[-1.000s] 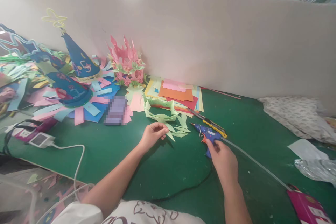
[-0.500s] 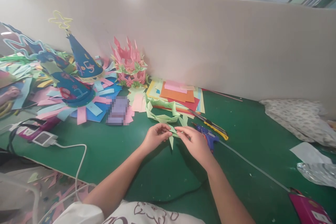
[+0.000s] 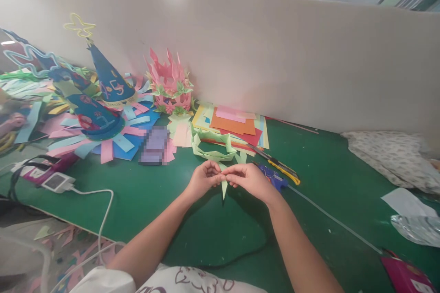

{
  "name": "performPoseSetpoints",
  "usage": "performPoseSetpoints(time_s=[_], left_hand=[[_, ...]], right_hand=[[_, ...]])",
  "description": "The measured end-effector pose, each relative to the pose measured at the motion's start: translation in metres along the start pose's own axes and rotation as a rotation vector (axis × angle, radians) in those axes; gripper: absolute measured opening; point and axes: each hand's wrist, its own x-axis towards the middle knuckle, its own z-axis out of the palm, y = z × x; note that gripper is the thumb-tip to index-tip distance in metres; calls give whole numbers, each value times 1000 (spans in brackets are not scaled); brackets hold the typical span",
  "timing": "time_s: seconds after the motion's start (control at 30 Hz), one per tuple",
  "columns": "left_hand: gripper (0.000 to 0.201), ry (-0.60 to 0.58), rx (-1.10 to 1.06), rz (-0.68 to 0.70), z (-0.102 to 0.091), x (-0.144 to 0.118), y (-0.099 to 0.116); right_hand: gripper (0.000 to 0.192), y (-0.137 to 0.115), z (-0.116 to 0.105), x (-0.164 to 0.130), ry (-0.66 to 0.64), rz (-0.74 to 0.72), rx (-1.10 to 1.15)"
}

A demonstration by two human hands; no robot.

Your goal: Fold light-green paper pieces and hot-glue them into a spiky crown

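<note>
Between my two hands is a small folded piece of light green paper point(image 3: 224, 188), its pointed end hanging down toward me. My left hand point(image 3: 205, 178) pinches it from the left, thumb against fingertips. From the right, my right hand point(image 3: 248, 178) pinches it too, and the fingertips of both hands meet over its middle, hiding that part. Just beyond my hands lies a light green folded-paper crown ring point(image 3: 213, 153). A blue glue gun point(image 3: 273, 177) rests to the right of my right hand, close to a yellow utility knife point(image 3: 284, 171).
Coloured paper sheets point(image 3: 233, 124) are stacked behind the ring. A pink paper crown point(image 3: 171, 84) stands against the wall. Blue cone hats point(image 3: 112, 80) and paper strips crowd the left, near a phone point(image 3: 154, 145) and a power strip point(image 3: 44, 171). A patterned cloth point(image 3: 388, 155) lies right.
My right hand has shifted slightly left, its fingertips now against those of my left hand. Less of the green paper piece shows between them.
</note>
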Motion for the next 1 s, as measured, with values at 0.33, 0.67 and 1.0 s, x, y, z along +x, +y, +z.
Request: performPoseSetpoints(time_s=[0.33, 0.67, 1.0], left_hand=[[38, 73, -12, -34, -3, -1, 9], [36, 247, 147, -193, -45, 8, 20], [32, 235, -128, -231, -44, 6, 24]], right_hand=[[15, -2, -1, 9, 64, -51, -149], [7, -27, -8, 23, 98, -157, -127], [13, -22, -1, 42, 64, -182, 111]])
